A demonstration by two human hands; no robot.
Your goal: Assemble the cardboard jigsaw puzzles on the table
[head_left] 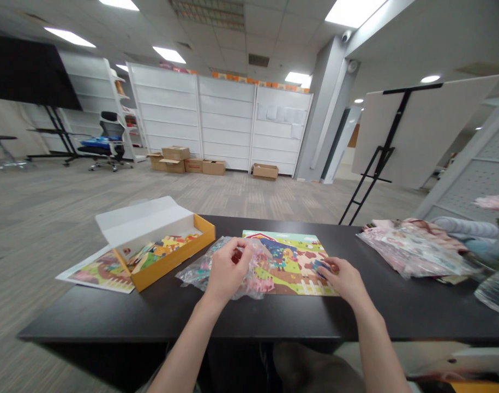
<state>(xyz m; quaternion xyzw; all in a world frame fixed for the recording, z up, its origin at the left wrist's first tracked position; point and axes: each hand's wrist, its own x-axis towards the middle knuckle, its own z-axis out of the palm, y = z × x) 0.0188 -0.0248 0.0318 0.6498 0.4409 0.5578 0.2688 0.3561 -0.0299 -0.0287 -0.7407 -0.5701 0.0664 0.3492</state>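
Right hand [348,279] over edge of board [292,273], perhaps pinching blue piece [320,267].

Farm-scene board [292,267]: bright, cow-printed, lying flat | clear plastic bag [200,268]: crumpled, pink and teal showing inside, overlapping the board's left part | small blue piece [319,266]: partly hidden, at the board's right side

Picture board [292,270], five o'clock: I saw green fields, a brown path, white fencing and a brown-and-white cow on my feed.
Bag [196,273], seven o'clock: clear, pink and teal showing through.
Box [173,267], eight o'clock: I read orange-yellow outside, white under the lid.
Table [151,316], six o'clock: plain black.
Carpet [184,191]: I noted streaked grey.
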